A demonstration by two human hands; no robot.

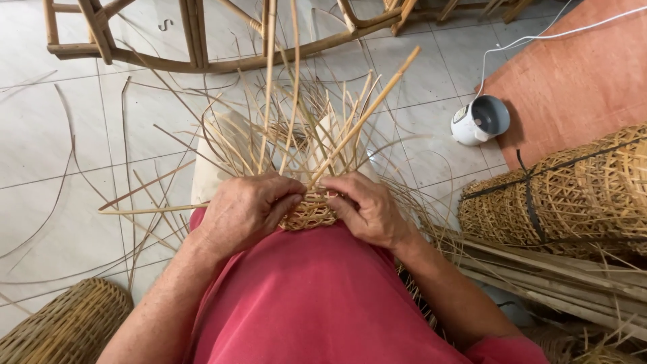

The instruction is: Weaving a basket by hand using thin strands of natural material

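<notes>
A small woven cane piece (309,214) rests against my red shirt, with many loose cane strips (317,128) fanning up and away from it. My left hand (246,209) grips its left side, fingers curled over the weave. My right hand (367,210) holds the right side, thumb and fingers pinched on strips at the woven edge. Both hands touch the piece, almost meeting in the middle.
A rolled cane webbing bundle (566,192) lies at right, over long cane splints (552,276). A white and grey round appliance (480,120) with a cord sits beside an orange mat (579,74). A rattan frame (202,40) stands ahead; a woven basket (64,323) sits lower left. Tiled floor holds stray strips.
</notes>
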